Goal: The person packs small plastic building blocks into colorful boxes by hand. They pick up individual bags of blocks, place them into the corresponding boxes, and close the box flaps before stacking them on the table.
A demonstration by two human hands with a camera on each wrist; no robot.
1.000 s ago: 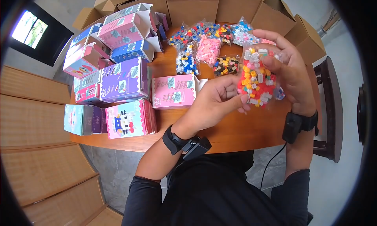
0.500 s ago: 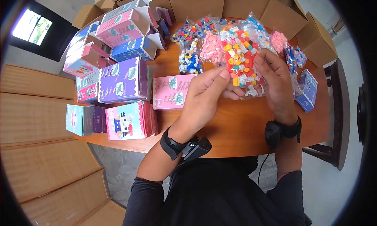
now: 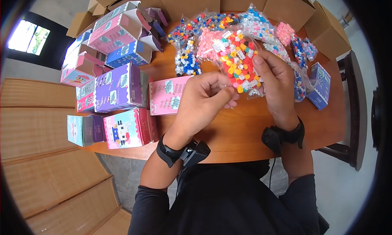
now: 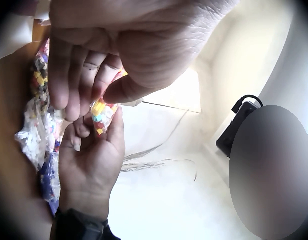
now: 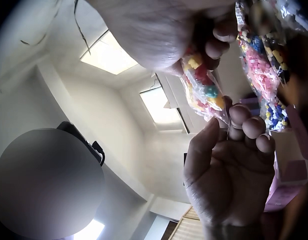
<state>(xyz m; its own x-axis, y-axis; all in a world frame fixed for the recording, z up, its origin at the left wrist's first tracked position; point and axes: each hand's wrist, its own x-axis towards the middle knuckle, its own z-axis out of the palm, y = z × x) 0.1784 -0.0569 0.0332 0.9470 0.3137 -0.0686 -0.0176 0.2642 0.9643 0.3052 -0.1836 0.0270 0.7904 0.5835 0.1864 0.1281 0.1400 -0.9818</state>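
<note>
A clear plastic bag of small building bricks [image 3: 241, 61], mostly red, yellow and white, is held up over the table between both hands. My right hand [image 3: 279, 86] grips its right side, thumb on the front face and fingers behind. At the lower left edge, my left hand [image 3: 200, 104] pinches the film between thumb and index finger; the right wrist view shows this pinch on the bag's edge [image 5: 209, 95]. Behind it lie a bag of pink bricks [image 3: 208, 43] and a bag of blue and white bricks [image 3: 188, 59].
Boxes crowd the left side, among them a purple box [image 3: 116, 88], a pink box [image 3: 165, 94] and opened pink boxes [image 3: 110, 33]. More brick bags [image 3: 257, 24] lie at the back and right. A small blue-purple box [image 3: 319, 86] stands far right; cardboard cartons [image 3: 190, 2] line the back.
The bag has come from the right toward the middle, tilting on the way. Both hands have moved left with it, and the left fingers have shifted to its lower left edge.
</note>
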